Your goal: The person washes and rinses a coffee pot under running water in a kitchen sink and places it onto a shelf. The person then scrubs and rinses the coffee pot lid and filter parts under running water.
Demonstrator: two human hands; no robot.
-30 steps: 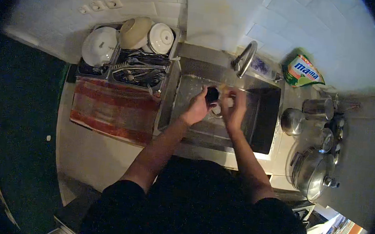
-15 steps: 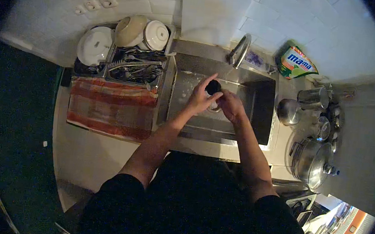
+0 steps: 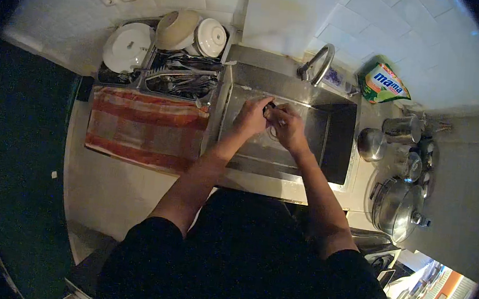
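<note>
Over the steel sink (image 3: 238,163), my left hand (image 3: 252,118) is closed around a small black round object (image 3: 269,107). Its exact kind is hard to make out, because fingers cover most of it. My right hand (image 3: 289,130) comes in from the other side, its fingers bent and pressed onto the same object. Below and between the hands, part of the drain (image 3: 273,132) shows in the sink floor. The curved faucet (image 3: 321,65) stands behind the hands.
On the left, a dish rack (image 3: 222,85) holds plates, bowls and cutlery, with a checked orange cloth (image 3: 144,127) before it. A green "mama" pouch (image 3: 386,81) leans behind the sink's right corner. Right of the sink stand a steel bowl (image 3: 371,145) and a lidded pot (image 3: 396,211).
My right hand has moved up and over the black object, which is now mostly covered. The view has shifted slightly, and both hands stay over the sink.
</note>
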